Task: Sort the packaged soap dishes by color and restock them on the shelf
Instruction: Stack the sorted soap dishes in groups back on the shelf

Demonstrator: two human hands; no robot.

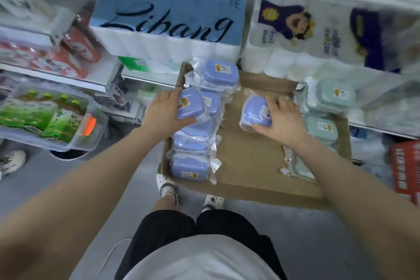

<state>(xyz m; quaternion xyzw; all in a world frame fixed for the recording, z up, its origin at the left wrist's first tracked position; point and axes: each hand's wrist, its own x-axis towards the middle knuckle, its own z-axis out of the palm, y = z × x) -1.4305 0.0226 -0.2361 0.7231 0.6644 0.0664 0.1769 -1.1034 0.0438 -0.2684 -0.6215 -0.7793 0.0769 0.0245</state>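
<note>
The sorting looks well along, though none of the restocking onto the shelf seems to have started from where I stand. A shallow cardboard tray sits in front of the person, and the colours are already split in it: a column of blue soap dishes in clear wrappers runs down its left side, from one at the far end to one at the near end, while the pale green soap dishes are bunched along the right side, with another green one just beyond them toward the shelf. The middle of the tray is bare cardboard apart from what the hands have. The left hand grips a blue dish with fingers curled over its far edge and thumb under the near one, holding it right on top of the blue column. The right hand has its fingers spread and curled over a second blue dish lying in the middle of the tray, thumb against its near edge. I judge that one is the last stray blue piece. The right edge is smeared, so I cannot say how many green ones there are. What remains is joining these two to the blue stack, then moving both colours onto the shelf, beneath the toilet-roll packs.
</note>
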